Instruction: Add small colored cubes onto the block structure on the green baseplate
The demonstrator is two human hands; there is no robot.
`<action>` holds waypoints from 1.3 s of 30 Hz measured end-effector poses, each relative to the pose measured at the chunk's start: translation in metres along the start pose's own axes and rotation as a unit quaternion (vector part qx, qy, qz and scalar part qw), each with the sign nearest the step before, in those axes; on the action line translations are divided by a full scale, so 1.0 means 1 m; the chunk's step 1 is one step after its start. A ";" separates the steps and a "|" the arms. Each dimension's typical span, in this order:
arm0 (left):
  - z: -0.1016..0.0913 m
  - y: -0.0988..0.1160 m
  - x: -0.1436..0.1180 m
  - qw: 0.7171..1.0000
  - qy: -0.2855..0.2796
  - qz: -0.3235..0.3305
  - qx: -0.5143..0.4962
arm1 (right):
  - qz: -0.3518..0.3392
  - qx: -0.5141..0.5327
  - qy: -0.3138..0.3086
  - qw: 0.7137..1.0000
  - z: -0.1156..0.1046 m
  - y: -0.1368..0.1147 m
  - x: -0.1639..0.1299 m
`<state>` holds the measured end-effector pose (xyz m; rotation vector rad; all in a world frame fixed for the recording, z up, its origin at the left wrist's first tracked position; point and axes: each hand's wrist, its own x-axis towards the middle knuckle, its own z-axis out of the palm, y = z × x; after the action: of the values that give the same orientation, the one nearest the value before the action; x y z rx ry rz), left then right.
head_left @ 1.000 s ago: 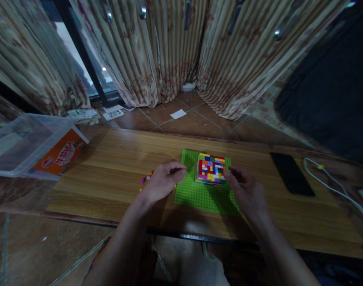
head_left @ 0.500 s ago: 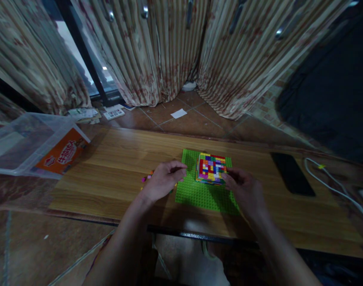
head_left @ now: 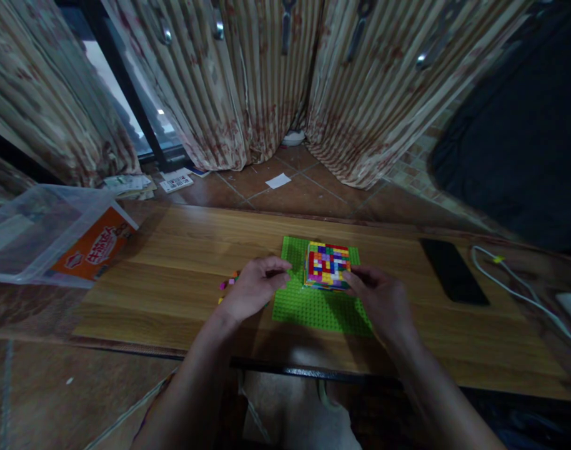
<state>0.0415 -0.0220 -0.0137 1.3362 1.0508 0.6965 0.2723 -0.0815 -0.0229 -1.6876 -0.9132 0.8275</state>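
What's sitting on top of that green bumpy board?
A stack of colourful bricks sits on the green board, with bare green showing beside it. I can't see what's under the stack, and the left hand and right hand each cover some board edge.

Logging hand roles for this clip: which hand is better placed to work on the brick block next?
Likely the right hand: it is at the near right corner of the brick block. The left hand hangs near the left edge of the green baseplate, apart from the block.
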 end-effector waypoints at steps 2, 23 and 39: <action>0.000 0.001 0.000 1.000 0.001 0.001 -0.006 | -0.001 -0.004 -0.004 1.000 0.000 0.001 0.000; -0.016 0.014 -0.005 0.967 0.212 0.047 -0.137 | -0.365 -0.151 -0.102 0.913 0.042 -0.020 -0.052; -0.027 0.008 -0.010 0.967 0.202 0.042 -0.147 | -0.303 -0.330 -0.188 0.874 0.098 -0.003 -0.053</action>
<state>0.0141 -0.0185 -0.0015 1.0063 1.1592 1.1756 0.1624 -0.0837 -0.0400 -1.6346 -2.0501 0.4205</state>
